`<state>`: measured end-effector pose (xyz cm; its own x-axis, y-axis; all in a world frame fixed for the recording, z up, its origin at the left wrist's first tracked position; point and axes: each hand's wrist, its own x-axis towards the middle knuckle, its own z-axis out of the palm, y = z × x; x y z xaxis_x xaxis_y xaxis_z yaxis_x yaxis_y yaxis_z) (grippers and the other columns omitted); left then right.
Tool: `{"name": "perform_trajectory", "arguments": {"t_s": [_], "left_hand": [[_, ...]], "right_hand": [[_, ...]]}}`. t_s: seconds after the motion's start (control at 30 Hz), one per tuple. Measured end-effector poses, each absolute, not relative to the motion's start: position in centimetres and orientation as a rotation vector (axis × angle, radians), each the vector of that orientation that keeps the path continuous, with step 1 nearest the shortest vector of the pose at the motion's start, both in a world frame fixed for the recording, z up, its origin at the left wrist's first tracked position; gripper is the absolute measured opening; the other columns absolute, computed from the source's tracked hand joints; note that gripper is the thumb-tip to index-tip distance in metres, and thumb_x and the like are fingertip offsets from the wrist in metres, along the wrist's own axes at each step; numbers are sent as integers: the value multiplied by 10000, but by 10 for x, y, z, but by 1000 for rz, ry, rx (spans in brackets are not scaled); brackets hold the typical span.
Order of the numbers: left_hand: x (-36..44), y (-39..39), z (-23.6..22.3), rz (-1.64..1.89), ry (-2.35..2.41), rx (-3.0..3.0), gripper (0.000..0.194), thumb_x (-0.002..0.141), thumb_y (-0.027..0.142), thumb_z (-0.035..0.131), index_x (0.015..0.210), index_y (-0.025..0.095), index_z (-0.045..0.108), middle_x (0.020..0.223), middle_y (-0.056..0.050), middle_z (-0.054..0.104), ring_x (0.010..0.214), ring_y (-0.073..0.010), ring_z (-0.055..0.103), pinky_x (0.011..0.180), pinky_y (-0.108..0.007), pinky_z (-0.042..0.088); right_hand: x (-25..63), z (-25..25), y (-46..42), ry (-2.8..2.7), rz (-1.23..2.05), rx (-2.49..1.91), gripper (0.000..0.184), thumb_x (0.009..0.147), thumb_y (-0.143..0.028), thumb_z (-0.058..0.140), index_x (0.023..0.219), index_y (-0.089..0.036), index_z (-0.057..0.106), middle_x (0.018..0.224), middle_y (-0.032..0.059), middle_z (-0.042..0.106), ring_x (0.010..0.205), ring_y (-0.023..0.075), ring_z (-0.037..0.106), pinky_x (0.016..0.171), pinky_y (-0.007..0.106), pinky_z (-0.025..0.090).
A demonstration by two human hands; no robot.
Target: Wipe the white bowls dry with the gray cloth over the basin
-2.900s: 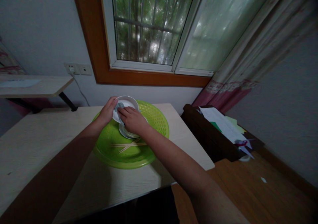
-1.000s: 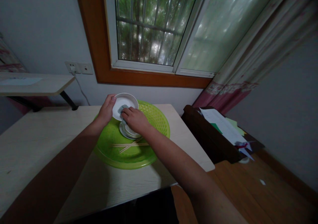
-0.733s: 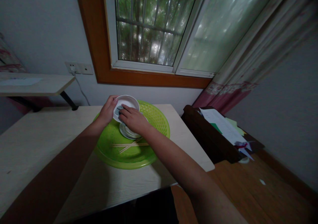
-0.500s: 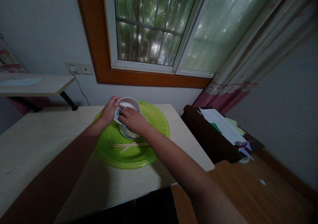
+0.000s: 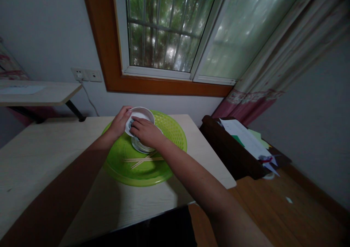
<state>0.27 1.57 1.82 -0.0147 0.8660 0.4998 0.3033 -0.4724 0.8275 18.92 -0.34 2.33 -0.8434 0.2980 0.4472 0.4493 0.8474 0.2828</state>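
Observation:
A white bowl is tilted over the green plastic basket, its inside partly toward me. My left hand grips the bowl by its left rim. Inside it, my right hand presses with bent fingers. A small grey-blue patch shows by those fingertips; whether it is a cloth or a pattern on the bowl I cannot make out. Below the bowl, partly covered by my right hand, sit stacked white dishes. Several light wooden chopsticks lie crossed nearer me in the basket.
The basket stands on a pale wooden table. At the left is a raised shelf on dark legs. Papers lie on a dark brown piece of furniture to the right. A window and curtain rise behind.
The right fingers have shifted slightly inside the bowl, and less of the grey-blue patch shows. My left hand and the bowl stay almost in place.

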Motion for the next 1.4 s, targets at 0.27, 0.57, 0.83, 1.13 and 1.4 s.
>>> {"name": "perform_trajectory", "arguments": {"t_s": [0.27,0.57,0.83,1.13,1.4], "left_hand": [[2,16,19,1483,1243,1796,404,945,557,432,1134,219,549,1130,-65,632,1089,-223,583,1039,-370,449],[4,13,21,1485,1265,1788,411,940,561,427,1131,221,558,1120,-65,642,1058,-221,595,1017,-385,472],[4,16,19,1474,1262,1797,420,946,573,421,1127,216,549,1111,-70,636,1080,-229,599,1033,-394,469],[2,20,15,1488,1253,1785,424,948,573,433,1147,220,558,1135,-72,642,1076,-225,605,1021,-386,475],[3,18,16,1479,1261,1793,394,949,544,425,1136,221,553,1082,-56,637,1025,-208,594,960,-353,491]], "right_hand": [[188,24,-3,-2656,-465,-562,197,1039,-187,496,1139,-127,655,1252,169,652,1432,263,441,1169,482,418],[189,21,-1,-2587,-541,-559,161,1019,-202,548,1116,-149,665,1246,142,660,1447,289,427,1201,511,378],[189,23,-2,-2630,-526,-524,157,1016,-189,540,1082,-124,667,1202,146,668,1386,285,493,1151,460,438],[189,21,-1,-2617,-497,-557,181,1022,-176,515,1107,-116,664,1224,163,658,1430,285,441,1181,473,398],[190,21,0,-2616,-525,-553,173,1023,-194,522,1089,-126,666,1196,142,665,1414,293,465,1161,461,426]]}}
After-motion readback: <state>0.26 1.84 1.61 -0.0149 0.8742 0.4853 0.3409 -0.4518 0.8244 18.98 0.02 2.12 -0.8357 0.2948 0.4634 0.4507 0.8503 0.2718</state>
